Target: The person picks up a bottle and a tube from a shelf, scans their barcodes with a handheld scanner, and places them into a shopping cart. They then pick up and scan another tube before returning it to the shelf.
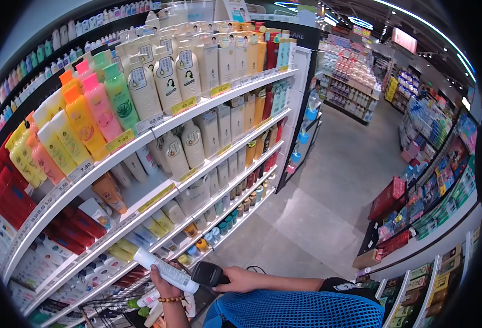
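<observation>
My left hand [164, 284], with a beaded bracelet at the wrist, is closed around a white bottle [170, 272]. The bottle lies tilted, its lower right end close to a black handheld device [207, 274] that looks like a barcode scanner. My right hand [236, 280] grips this device from the right, with its fingers partly hidden behind it. Below my left hand is a wire cart [101, 311] with several bottles [149, 299] in it.
A curved white shelf unit [219, 104] stands on the left, with several tiers of shampoo and lotion bottles [164, 74] and yellow price tags. A grey floor aisle [334, 158] runs ahead. More stocked shelves [443, 186] line the right side. Blue mesh fabric [306, 310] covers the near bottom.
</observation>
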The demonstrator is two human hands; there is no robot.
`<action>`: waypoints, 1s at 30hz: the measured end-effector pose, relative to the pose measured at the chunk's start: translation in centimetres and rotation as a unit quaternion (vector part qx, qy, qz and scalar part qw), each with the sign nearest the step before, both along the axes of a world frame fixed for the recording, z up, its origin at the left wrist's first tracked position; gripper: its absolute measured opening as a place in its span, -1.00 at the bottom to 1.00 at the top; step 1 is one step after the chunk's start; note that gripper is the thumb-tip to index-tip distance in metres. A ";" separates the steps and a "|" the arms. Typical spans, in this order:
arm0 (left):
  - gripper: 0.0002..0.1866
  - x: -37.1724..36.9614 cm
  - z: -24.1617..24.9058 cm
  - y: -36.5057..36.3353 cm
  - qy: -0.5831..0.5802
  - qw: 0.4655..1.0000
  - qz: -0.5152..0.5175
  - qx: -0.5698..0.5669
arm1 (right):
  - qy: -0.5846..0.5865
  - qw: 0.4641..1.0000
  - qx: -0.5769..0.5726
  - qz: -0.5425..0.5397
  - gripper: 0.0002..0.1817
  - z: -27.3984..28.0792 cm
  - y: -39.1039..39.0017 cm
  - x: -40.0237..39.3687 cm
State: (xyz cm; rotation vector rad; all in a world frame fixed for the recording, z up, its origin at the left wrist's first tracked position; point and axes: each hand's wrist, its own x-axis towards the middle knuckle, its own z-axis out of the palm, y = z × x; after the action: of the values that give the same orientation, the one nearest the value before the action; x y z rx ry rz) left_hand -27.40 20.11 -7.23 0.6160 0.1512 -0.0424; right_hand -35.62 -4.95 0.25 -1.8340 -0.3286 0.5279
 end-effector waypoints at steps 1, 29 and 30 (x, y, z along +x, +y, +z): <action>-0.50 -0.5 1.9 -0.6 -0.004 1.000 0.006 0.000 | 0.005 1.000 0.005 -0.003 -0.50 -0.1 -0.1 0.2; -0.38 10.1 12.3 -16.9 -0.189 0.978 0.019 0.089 | 0.107 0.979 0.168 -0.041 -0.84 4.3 -17.9 5.7; -0.37 10.3 12.4 -17.0 -0.194 0.977 0.013 0.091 | 0.087 0.983 0.158 -0.040 -0.82 4.5 -17.6 5.8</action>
State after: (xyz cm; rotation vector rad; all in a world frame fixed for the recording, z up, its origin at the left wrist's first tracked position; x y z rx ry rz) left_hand -17.14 3.08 5.16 0.7940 -0.2173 0.1188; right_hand -29.80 -22.53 4.72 -1.4770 -0.2060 0.5433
